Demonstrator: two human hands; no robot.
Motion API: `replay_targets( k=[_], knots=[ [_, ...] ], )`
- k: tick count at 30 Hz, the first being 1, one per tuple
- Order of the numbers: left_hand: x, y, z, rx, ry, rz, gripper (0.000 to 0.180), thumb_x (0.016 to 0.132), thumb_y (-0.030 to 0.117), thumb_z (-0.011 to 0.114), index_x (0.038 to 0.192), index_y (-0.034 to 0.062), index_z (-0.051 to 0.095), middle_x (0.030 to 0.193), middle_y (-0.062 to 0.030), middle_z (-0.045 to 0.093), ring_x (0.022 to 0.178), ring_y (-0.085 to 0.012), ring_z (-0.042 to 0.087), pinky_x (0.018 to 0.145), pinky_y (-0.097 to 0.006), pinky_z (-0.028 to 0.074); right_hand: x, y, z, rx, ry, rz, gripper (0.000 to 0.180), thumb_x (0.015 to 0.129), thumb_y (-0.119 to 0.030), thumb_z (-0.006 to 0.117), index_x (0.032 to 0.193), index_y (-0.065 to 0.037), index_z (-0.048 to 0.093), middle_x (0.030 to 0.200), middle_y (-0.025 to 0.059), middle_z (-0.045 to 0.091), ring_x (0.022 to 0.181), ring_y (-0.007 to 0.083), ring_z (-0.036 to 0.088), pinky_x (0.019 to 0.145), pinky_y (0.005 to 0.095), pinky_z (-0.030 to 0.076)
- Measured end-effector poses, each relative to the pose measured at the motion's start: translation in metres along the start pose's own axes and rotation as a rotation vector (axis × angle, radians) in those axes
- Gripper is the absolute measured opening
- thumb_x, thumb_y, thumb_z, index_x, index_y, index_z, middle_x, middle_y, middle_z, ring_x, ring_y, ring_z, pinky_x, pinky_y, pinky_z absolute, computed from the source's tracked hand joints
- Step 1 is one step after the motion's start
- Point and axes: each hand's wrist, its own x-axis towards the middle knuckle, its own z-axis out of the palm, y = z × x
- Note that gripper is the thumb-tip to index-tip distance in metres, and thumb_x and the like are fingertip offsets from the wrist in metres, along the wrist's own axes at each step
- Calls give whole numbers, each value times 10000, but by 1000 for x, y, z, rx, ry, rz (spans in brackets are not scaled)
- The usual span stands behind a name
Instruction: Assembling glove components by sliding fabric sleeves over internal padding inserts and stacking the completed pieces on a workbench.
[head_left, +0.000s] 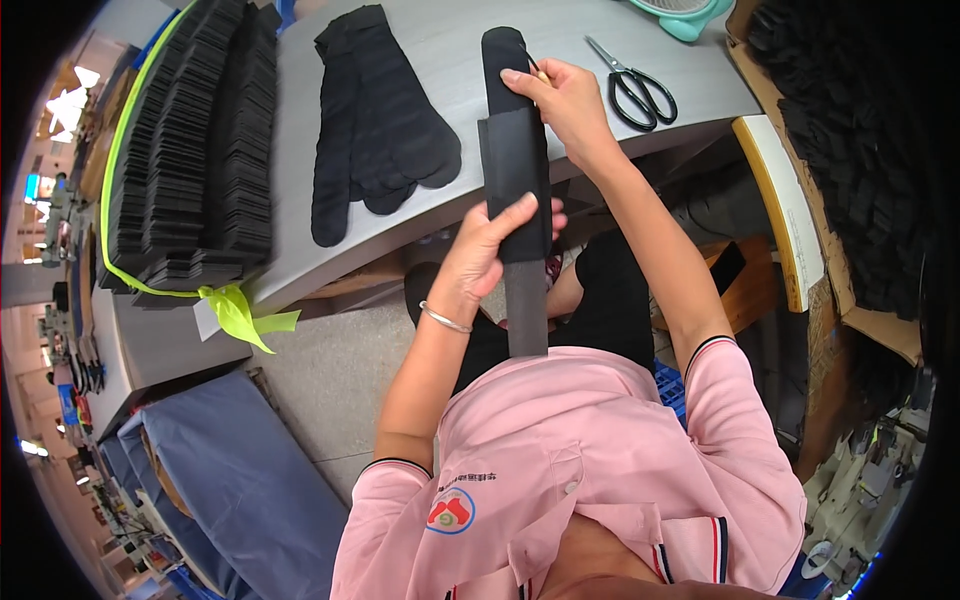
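Your left hand [490, 250] grips the black sock [515, 150] stretched over a long flat board [526, 315] at frame centre, fingers wrapped around it. Your right hand [560, 95] pinches the sock's top end over the desk [440, 30]. More black socks [375, 120] lie left of it; scissors [635, 85] sit right.

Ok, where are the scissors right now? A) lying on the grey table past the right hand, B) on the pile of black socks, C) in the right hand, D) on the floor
A: the black-handled scissors lie flat on the grey table, beside the right hand, which rests on the black sock on its long board.
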Motion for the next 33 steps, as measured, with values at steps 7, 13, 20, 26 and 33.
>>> replay_targets(
  k=[7,13,20,26,33],
  knots=[
    [27,-5,-13,-122,-44,-111,344,947,170,673,1190,-63,600,1129,-197,680,997,-260,699,864,-382,604,66,47,7,-331,42,75,390,849,-389,689,807,-1,680,703,100,662,654,223,630,640,365,481],
    [45,-4,-5,-326,-37,-219,378,944,224,685,1188,-51,600,1046,-158,694,903,-229,702,827,-360,608,87,51,20,-656,-40,111,399,895,-406,647,863,-10,690,801,164,703,775,338,685,719,436,513],
    [35,-17,1,-139,74,-90,398,932,324,701,1091,-30,613,941,-127,686,790,-202,701,740,-345,603,76,50,28,-963,-49,-154,319,949,-306,601,851,-11,669,826,213,698,794,411,675,721,490,515],
    [-1,-32,9,-161,77,-154,396,950,340,674,1100,-20,604,929,-116,682,814,-204,701,734,-342,597,75,56,29,-949,-1,-228,323,950,-307,602,838,-10,660,765,205,689,746,411,673,689,486,518],
    [11,-34,-1,-652,-83,-145,731,1008,550,449,1326,-107,477,1309,-291,566,1212,-366,586,1050,-464,480,73,62,30,-973,50,-267,397,976,-376,559,855,-5,629,765,220,681,738,441,658,668,502,517]
  ],
)
